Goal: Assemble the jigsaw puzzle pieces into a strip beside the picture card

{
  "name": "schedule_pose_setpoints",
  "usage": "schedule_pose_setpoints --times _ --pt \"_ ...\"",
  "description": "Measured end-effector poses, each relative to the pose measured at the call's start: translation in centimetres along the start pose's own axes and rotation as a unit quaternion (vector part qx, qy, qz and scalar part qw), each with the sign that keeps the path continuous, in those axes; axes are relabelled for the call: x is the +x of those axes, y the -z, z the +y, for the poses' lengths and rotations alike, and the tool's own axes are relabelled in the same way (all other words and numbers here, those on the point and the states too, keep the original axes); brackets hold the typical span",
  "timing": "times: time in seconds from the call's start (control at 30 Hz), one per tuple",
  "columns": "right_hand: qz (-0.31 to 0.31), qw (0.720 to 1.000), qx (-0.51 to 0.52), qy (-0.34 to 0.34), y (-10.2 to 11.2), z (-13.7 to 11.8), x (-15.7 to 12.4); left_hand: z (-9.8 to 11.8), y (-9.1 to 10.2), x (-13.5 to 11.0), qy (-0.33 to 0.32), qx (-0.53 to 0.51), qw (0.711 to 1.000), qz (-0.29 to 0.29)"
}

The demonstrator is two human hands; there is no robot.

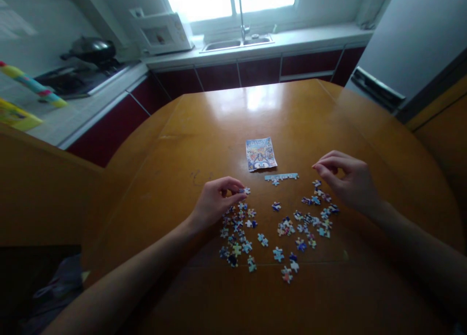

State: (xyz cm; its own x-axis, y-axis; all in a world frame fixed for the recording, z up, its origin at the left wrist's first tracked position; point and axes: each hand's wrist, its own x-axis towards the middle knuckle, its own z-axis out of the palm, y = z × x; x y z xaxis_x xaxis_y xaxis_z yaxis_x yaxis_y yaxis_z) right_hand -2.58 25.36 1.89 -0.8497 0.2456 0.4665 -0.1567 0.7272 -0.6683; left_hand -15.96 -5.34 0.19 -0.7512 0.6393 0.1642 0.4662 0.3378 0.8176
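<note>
My left hand (218, 199) is closed in a pinch on a small jigsaw piece (246, 191) at the left of the table. Under and beside it lies a heap of loose jigsaw pieces (237, 235). My right hand (345, 177) hovers at the right with thumb and fingers drawn together; whatever sits between the tips, if anything, cannot be made out. Below it more loose pieces (308, 220) are scattered. Between the hands lies a joined light-blue strip of pieces (281, 177), one piece hanging under its left part. Behind it rests a creased picture sheet (260, 154).
All of this lies on a brown wooden table (175, 165) with rounded ends. Beyond it runs a counter with a sink (222, 45), a white microwave (164, 33) and a pot (93, 49) on the stove. A fridge (412, 43) stands at the right.
</note>
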Motion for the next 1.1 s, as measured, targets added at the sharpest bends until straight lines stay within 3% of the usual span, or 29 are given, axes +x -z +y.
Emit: schedule_pose_setpoints --times 0.13,0.37,0.73,1.1 --pt "-0.019 1.000 0.020 0.011 -0.6 -0.3 -0.4 0.7 -1.4 0.5 -0.017 0.007 1.000 -0.018" --pt "-0.046 0.998 0.041 0.022 -1.0 -0.8 -0.6 0.0 -3.6 2.9 -0.145 0.149 0.976 -0.061" --pt "-0.050 0.998 0.038 0.018 -0.6 -1.1 -0.7 0.4 -1.7 3.2 -0.101 0.172 0.972 -0.124" --pt "-0.064 0.998 0.027 0.009 -0.4 -1.5 -0.9 0.4 -2.5 3.4 -0.100 0.168 0.968 -0.158"
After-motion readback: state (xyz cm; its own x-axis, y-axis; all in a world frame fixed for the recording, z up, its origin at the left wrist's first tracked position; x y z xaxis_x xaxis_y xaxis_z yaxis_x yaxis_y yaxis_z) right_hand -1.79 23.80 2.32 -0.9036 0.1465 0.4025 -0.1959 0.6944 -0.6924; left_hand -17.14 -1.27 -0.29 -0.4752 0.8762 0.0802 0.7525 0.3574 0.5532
